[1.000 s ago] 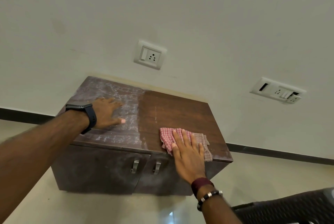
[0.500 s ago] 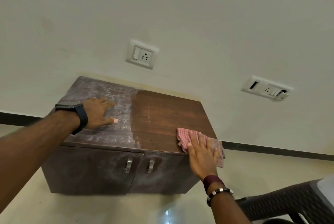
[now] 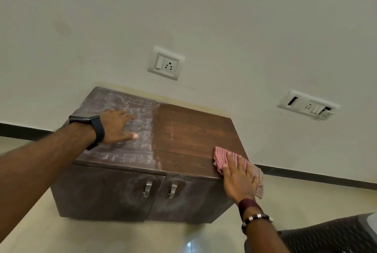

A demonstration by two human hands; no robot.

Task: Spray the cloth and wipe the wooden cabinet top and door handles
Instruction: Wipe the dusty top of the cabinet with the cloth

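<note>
Head view shows one low dark-brown wooden cabinet (image 3: pixel 189 130) standing against a pale wall, with two doors and two small metal door handles (image 3: pixel 147 189) side by side at the middle of its front. The left half of the top is filmed with whitish dust; the right half is clean brown wood. One red-and-white checked cloth (image 3: pixel 223 155) lies at the front right corner of the top, part of it hanging over the edge. The right hand (image 3: pixel 238 179) presses on the cloth with fingers straight and slightly spread. The left hand (image 3: pixel 117 125) rests flat on the dusty half, fingers extended, holding nothing. Two white socket plates (image 3: pixel 166 63) sit on the wall.
</note>
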